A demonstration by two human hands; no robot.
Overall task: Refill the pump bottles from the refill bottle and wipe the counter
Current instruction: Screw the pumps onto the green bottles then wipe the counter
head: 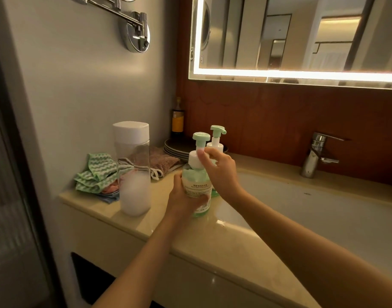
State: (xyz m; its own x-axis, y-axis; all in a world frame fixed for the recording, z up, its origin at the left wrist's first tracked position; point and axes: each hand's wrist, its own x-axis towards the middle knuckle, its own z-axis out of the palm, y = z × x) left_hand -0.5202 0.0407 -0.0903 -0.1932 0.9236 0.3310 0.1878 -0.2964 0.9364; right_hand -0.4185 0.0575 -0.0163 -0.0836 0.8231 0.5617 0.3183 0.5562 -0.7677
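A green pump bottle (196,181) with a white collar and green pump head stands on the beige counter (159,221). My left hand (184,196) grips its body from the left. My right hand (219,172) holds the white collar at the top, thumb on its front. Behind it stands a second green pump bottle (216,138), partly hidden by my right hand. To the left, a tall clear refill bottle (134,172) with a white cap holds milky liquid in its lower part.
Folded cloths, green-striped (95,174) and brown (161,160), lie by the wall. Stacked dark plates (175,148) and a dark bottle (177,121) sit at the back. The sink basin (312,207) and chrome tap (317,154) are to the right. A lit mirror hangs above.
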